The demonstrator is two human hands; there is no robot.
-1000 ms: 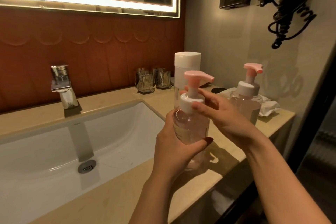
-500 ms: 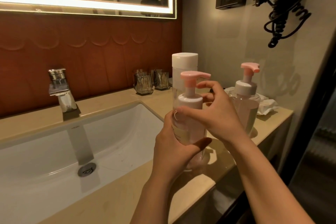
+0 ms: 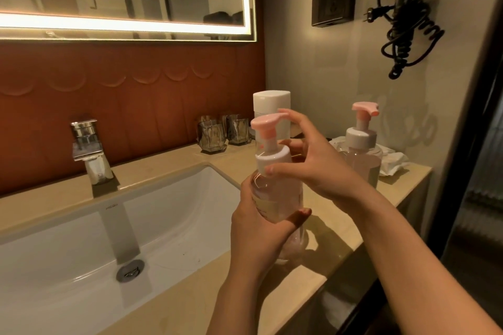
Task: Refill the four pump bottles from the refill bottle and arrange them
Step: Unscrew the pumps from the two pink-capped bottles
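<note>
A clear pump bottle (image 3: 275,193) with a white collar and pink pump head stands upright on the beige counter (image 3: 337,228), right of the sink. My left hand (image 3: 261,234) is wrapped around its body. My right hand (image 3: 313,160) reaches from the right, thumb on the white collar and fingers curled around the pump. Behind it stands the taller refill bottle (image 3: 270,106) with a white cap, mostly hidden. A second pump bottle (image 3: 362,149) stands farther right on the counter, untouched.
A white sink (image 3: 130,228) with a chrome faucet (image 3: 89,149) lies to the left. Two glass tumblers (image 3: 223,134) stand by the red wall. A crumpled white cloth (image 3: 392,160) lies behind the right bottle. A hair dryer with coiled cord (image 3: 408,32) hangs on the right wall.
My right hand has shifted around the pump collar, its fingers lifting up beside the pink head. The pump head has turned to point leftward. My left hand keeps holding the bottle.
</note>
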